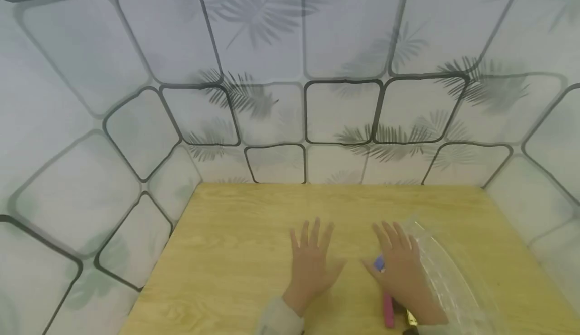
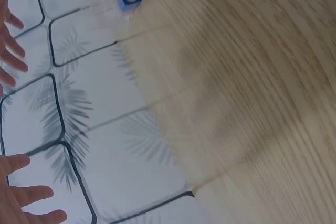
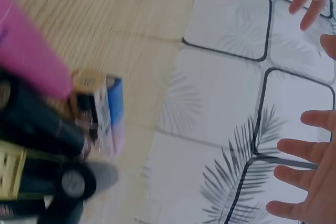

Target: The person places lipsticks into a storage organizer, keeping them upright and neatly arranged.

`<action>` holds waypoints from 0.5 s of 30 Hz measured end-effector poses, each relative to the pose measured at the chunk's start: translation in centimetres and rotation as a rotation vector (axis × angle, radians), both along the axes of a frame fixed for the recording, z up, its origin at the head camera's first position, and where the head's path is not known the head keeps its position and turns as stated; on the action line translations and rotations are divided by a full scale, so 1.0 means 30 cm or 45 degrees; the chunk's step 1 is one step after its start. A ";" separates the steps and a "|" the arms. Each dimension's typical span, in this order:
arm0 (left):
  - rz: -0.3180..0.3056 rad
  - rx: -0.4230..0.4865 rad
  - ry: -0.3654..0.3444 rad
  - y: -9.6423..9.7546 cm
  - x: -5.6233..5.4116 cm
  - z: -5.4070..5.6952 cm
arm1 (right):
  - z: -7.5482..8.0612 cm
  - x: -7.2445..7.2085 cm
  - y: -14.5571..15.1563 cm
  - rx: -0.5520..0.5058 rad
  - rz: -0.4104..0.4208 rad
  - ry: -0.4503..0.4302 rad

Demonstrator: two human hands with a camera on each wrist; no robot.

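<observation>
Both hands are held over the wooden table with fingers straight and spread, palms down. My left hand (image 1: 310,269) holds nothing, and bare wood lies around it. Nothing is gripped by my right hand (image 1: 401,269), which partly covers a group of small items in the head view. Among them are a pink item (image 1: 388,310), a yellow item (image 1: 411,318) and a small blue box (image 1: 379,263). The right wrist view shows the pink item as a blurred tube (image 3: 31,45), beside a dark bottle (image 3: 42,124), a container with a tan lid (image 3: 90,81) and a black-capped item (image 3: 73,182).
A clear plastic sheet or bag (image 1: 453,274) lies on the table (image 1: 217,254) to the right of the right hand. Patterned walls (image 1: 344,108) with grey outlines and leaf prints enclose the table at the back and both sides.
</observation>
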State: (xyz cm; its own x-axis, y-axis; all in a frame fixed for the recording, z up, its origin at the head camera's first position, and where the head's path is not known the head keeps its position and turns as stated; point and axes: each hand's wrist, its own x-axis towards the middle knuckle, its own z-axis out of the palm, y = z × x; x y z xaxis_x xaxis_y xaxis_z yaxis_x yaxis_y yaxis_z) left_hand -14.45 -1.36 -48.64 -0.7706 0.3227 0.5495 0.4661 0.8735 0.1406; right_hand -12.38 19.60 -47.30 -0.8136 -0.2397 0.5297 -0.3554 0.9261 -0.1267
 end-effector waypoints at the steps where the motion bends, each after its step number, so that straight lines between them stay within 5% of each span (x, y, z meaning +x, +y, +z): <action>1: -0.014 0.004 -0.010 0.009 0.004 0.001 | 0.005 0.001 0.015 0.000 0.005 0.033; 7: -0.068 -0.070 -0.066 0.072 0.015 0.005 | 0.025 0.006 0.136 0.019 0.012 0.171; 15: -0.168 -0.219 -0.168 0.165 -0.008 -0.016 | -0.004 0.009 0.346 0.009 -0.043 0.205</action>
